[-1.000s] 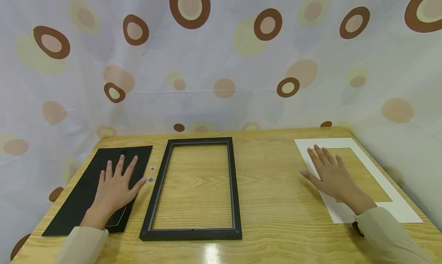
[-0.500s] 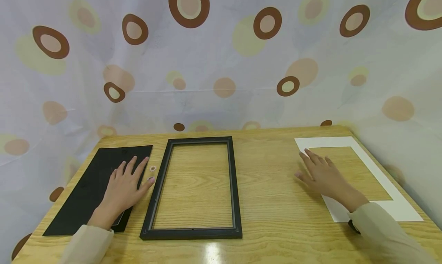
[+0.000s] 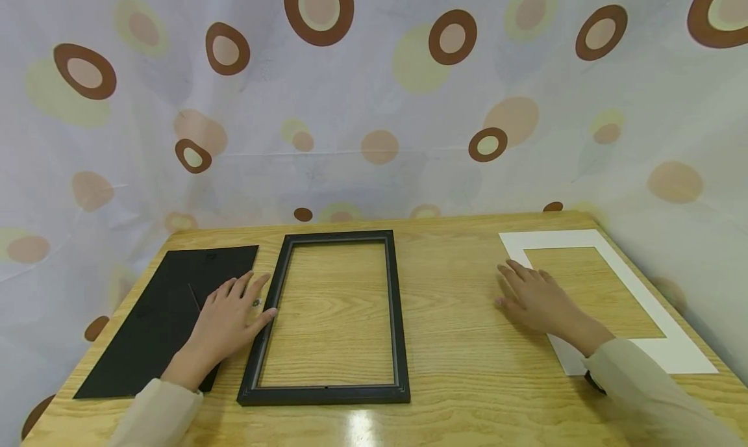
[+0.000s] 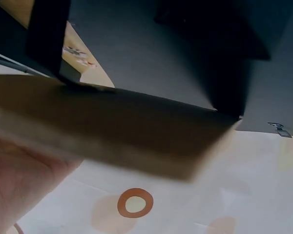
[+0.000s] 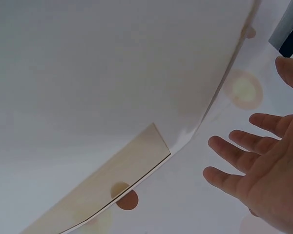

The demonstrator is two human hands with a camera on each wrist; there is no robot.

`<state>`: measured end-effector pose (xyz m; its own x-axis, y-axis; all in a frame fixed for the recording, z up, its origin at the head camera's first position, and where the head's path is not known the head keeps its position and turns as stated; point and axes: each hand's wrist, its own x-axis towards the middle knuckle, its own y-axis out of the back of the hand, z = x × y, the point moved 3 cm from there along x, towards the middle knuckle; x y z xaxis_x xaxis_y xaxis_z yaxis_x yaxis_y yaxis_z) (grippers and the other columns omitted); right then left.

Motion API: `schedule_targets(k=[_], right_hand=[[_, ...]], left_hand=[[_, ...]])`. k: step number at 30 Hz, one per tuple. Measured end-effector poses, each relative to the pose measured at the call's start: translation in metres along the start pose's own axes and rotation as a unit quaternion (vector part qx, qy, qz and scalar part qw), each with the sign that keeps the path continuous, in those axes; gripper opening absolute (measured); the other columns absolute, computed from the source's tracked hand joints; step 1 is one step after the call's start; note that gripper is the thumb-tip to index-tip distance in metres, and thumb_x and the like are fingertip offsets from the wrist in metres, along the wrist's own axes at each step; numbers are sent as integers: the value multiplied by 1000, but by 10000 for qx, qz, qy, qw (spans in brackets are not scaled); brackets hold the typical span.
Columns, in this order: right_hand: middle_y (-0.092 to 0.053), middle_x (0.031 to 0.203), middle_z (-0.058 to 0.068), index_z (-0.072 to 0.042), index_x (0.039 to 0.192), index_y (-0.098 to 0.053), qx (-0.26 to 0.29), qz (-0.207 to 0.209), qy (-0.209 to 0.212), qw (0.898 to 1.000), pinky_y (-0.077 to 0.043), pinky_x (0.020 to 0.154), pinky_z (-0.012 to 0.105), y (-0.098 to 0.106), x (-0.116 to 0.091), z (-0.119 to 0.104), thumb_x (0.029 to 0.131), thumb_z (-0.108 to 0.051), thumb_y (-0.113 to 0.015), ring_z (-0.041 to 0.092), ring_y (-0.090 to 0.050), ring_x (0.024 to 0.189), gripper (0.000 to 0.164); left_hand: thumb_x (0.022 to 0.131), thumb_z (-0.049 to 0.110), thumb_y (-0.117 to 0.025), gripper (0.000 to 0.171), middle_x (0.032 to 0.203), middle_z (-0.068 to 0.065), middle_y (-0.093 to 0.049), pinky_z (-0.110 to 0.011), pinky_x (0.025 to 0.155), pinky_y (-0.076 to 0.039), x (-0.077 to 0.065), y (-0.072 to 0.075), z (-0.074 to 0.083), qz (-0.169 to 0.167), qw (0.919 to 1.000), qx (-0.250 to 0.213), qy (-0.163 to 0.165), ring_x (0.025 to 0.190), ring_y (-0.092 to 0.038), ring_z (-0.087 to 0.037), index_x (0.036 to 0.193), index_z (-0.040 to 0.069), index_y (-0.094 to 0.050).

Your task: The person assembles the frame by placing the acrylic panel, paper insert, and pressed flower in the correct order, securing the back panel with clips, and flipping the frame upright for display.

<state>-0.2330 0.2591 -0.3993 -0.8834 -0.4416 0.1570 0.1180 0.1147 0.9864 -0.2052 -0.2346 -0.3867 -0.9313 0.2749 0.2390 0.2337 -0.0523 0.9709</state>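
A black picture frame (image 3: 400, 330), with only table showing through it, lies left of centre. My left hand (image 3: 222, 327) is between it and the black backing board (image 3: 146, 323), its thumb overlapping the frame's left bar; its fingers hold nothing. The board's metal hanger (image 4: 281, 129) shows in the left wrist view, where a blurred sleeve cuff covers much of the scene. My right hand (image 3: 543, 307) is over the left edge of a white mat (image 3: 686, 356) with a rectangular window. In the right wrist view, the right fingers (image 5: 229, 153) are spread and hold nothing.
A small flower-like piece (image 3: 257, 302) lies between backing board and frame, partly covered by the left hand. The wooden table (image 3: 450, 343) ends at a patterned curtain (image 3: 374, 109) behind. A dark band shows at the right wrist.
My left hand has moved right, off most of the backing board and up to the frame's left bar. My right hand has shifted left and a little nearer. The flat pieces have stayed put.
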Motion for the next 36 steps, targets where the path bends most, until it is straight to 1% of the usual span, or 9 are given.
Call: schedule_targets(k=[4, 8, 14, 20, 24, 30, 36], right_hand=[[-40, 134, 31, 7, 132, -39, -64, 14, 100, 9999, -34, 92, 64, -1, 1, -2, 91, -31, -56, 47, -45, 116, 58], [-42, 132, 31, 7, 130, -42, -73, -53, 108, 9999, -36, 91, 63, -2, 1, -3, 91, -32, -55, 45, -46, 116, 56], [-45, 130, 30, 7, 129, -44, -52, -136, 123, 9998, -36, 90, 62, -1, 2, -6, 91, -31, -55, 45, -48, 114, 54], [-47, 128, 28, 6, 126, -46, 27, -68, 278, 9996, -39, 88, 61, -3, 3, -7, 91, -30, -56, 45, -51, 110, 51], [-49, 126, 27, 5, 125, -47, 109, -19, 329, 9994, -41, 84, 61, -3, 4, -8, 90, -30, -56, 46, -53, 104, 50], [-50, 124, 27, 4, 124, -48, 313, -91, 164, 9993, -42, 76, 64, -3, 8, -7, 89, -33, -58, 49, -52, 97, 51], [-51, 123, 27, 5, 124, -47, 424, -135, -50, 9990, -42, 74, 64, -5, 13, -4, 87, -36, -60, 50, -51, 95, 57]], left_hand=[[87, 46, -57, 63, 137, -20, -42, -59, 95, -35, 1, -4, 4, -44, 9999, -33, -118, 121, -41, -43, 139, 16, -38], [87, 46, -56, 62, 135, -19, -44, -59, 93, -36, 1, -8, 7, -137, 9997, -123, -171, 120, -42, -42, 139, 17, -39], [87, 47, -55, 61, 136, -19, -44, -59, 91, -37, 0, -14, 8, -282, 9990, -245, -236, 117, -44, -42, 138, 17, -40], [89, 45, -53, 59, 138, -18, -43, -58, 91, -37, 0, -17, 7, -414, 9979, -424, -261, 118, -44, -41, 138, 16, -41], [90, 44, -52, 56, 138, -17, -43, -57, 90, -38, 0, -19, 6, -477, 9972, -509, -262, 119, -44, -41, 138, 16, -42], [91, 41, -51, 53, 137, -17, -44, -57, 88, -38, 0, -21, 6, -498, 9970, -515, -288, 117, -45, -41, 137, 15, -43], [92, 42, -50, 53, 137, -17, -45, -56, 88, -39, 0, -21, 6, -527, 9969, -518, -283, 117, -46, -40, 137, 15, -43]])
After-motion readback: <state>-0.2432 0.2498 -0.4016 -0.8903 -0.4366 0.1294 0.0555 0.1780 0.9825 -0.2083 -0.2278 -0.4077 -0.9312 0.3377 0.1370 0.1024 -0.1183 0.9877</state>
